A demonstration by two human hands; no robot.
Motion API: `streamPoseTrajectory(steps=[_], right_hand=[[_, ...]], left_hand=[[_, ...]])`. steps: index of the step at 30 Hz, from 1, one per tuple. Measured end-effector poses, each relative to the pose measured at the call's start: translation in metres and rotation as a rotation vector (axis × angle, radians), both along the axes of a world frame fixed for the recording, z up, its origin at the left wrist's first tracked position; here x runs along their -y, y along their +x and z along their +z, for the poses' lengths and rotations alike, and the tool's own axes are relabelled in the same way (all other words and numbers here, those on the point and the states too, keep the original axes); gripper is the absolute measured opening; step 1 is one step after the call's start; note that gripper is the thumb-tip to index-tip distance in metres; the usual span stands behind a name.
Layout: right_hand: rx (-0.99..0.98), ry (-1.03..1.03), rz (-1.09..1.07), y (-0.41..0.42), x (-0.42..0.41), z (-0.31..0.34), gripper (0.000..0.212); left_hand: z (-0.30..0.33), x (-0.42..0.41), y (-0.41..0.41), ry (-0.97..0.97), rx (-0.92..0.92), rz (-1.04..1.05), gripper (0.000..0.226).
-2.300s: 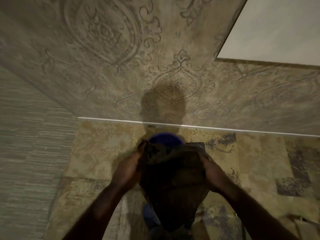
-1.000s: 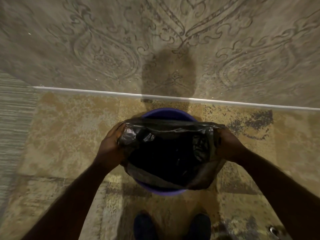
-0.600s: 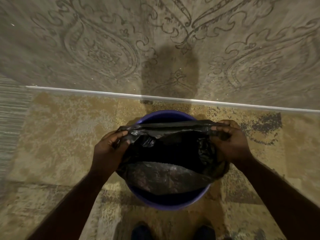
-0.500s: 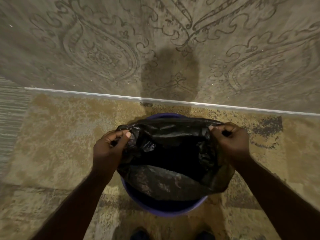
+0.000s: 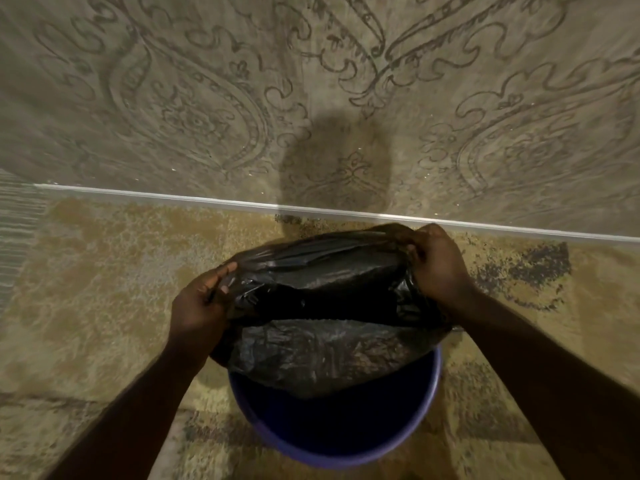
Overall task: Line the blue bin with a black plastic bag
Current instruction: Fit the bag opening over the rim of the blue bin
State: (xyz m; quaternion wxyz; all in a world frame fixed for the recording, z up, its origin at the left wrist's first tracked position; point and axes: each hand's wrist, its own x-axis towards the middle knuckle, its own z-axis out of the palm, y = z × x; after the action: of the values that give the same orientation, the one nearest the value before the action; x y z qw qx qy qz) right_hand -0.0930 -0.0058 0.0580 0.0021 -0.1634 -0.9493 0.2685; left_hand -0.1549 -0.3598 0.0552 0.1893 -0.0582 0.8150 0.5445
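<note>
A round blue bin (image 5: 346,452) stands on the carpet just below me, only its near rim and inside showing. The black plastic bag (image 5: 322,344) hangs into it with its mouth stretched over the far rim, which is hidden. My left hand (image 5: 199,306) grips the bag's edge at the left side. My right hand (image 5: 438,265) grips the edge at the far right, close to the wall. The bag's near flap lies loose inside the bin, apart from the near rim.
A patterned wall (image 5: 311,98) rises just behind the bin, with a white skirting strip (image 5: 173,197) at its foot. Mottled tan carpet (image 5: 104,289) surrounds the bin. A striped grey surface (image 5: 14,223) is at the far left.
Both hands have pulled the bag's mouth farther back over the bin's far rim. The right hand moved toward the wall. The view has tipped down, so the near rim now shows lower.
</note>
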Motion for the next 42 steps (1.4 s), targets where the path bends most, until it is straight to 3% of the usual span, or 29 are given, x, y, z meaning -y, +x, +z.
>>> streamPoseTrajectory(steps=[3, 7, 9, 13, 17, 20, 25, 33, 36, 42], right_hand=[[0.003, -0.028, 0.006, -0.009, 0.004, -0.001, 0.032], [0.117, -0.050, 0.159, -0.006, 0.002, -0.005, 0.033], [0.164, -0.109, 0.057, 0.002, -0.003, -0.007, 0.024], [0.134, -0.278, -0.103, 0.038, -0.010, 0.001, 0.020], [0.204, -0.723, -0.204, 0.071, -0.009, 0.022, 0.047], [0.204, -0.911, -0.376, 0.092, -0.003, 0.031, 0.065], [0.260, -0.867, -0.563, 0.125, 0.014, 0.032, 0.063], [0.478, -0.461, -0.591, 0.155, 0.048, 0.041, 0.052], [0.556, -0.527, -0.672, 0.165, 0.059, 0.047, 0.053], [0.524, -0.738, -0.806, 0.189, 0.084, 0.043, 0.009]], left_hand=[[-0.004, 0.002, -0.001, -0.013, -0.003, 0.014, 0.030], [-0.003, -0.001, 0.002, 0.008, 0.183, 0.038, 0.030], [0.001, 0.001, 0.011, 0.036, 0.243, 0.042, 0.024], [0.004, 0.016, 0.036, -0.090, 0.142, -0.080, 0.029], [0.008, 0.026, 0.060, -0.027, 0.192, -0.029, 0.050], [0.013, 0.023, 0.075, 0.120, 0.291, 0.163, 0.055], [0.014, 0.027, 0.097, 0.204, 0.398, 0.315, 0.063], [0.026, 0.027, 0.124, 0.188, 0.430, 0.296, 0.057], [0.030, 0.026, 0.134, 0.175, 0.432, 0.273, 0.051], [0.029, 0.027, 0.158, 0.120, 0.430, 0.280, 0.043]])
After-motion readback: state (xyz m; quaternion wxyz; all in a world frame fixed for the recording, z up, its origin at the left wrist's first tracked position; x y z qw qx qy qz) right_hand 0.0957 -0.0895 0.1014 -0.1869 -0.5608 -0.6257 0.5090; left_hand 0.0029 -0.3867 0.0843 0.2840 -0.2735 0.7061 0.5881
